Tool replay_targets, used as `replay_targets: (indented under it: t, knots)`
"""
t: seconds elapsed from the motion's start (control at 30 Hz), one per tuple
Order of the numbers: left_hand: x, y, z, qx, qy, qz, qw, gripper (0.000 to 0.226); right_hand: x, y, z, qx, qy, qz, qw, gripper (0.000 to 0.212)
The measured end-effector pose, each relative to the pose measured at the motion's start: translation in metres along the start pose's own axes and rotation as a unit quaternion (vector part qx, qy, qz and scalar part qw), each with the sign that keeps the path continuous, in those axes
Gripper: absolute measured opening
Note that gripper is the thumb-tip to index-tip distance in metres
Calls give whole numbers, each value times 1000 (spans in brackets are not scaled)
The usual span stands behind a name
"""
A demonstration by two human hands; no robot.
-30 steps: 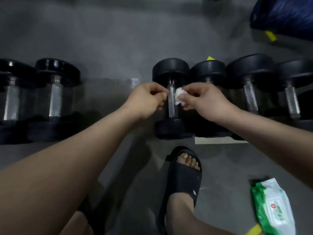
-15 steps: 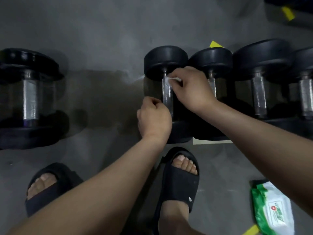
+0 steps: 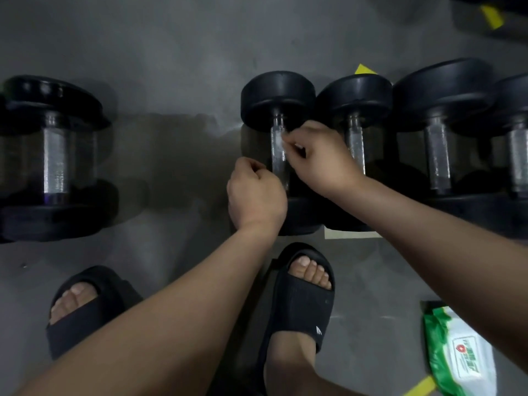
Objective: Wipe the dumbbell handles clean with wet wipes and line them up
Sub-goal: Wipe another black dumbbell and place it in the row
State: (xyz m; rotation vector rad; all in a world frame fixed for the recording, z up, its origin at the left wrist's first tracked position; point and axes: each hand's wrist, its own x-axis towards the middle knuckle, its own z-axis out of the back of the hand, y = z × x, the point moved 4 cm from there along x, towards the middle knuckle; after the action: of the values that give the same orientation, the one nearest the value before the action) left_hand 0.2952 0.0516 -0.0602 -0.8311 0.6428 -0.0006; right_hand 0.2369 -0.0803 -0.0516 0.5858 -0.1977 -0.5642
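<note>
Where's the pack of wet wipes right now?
In the head view, the wet wipes pack lies on the floor at the lower right, just right of the right foot's sandal.

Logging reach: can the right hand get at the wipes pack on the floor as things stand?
Probably yes: the wipes pack lies uncovered on the floor at the person's right. The right hand, pinching a wipe on the handle, would have to leave it.
</note>
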Motion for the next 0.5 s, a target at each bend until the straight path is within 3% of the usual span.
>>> replay_targets:
  t: [0.1,0.3,0.43,0.5]
  knots:
    - [0,2,4,-20,-26,0,999,18,-1,6,4,-14,48,52,997,21]
    - [0,1,4,-20,-32,-17,999,17,15,5,-1,-42,-29,14,999,27]
    - [0,4,5,-28,-31,-8,999,17,0,8,-3,-50,46,76,995,34]
    - [1,4,5,-29,-35,-11,999,17,8,5,-4,-65,34,62,995,31]
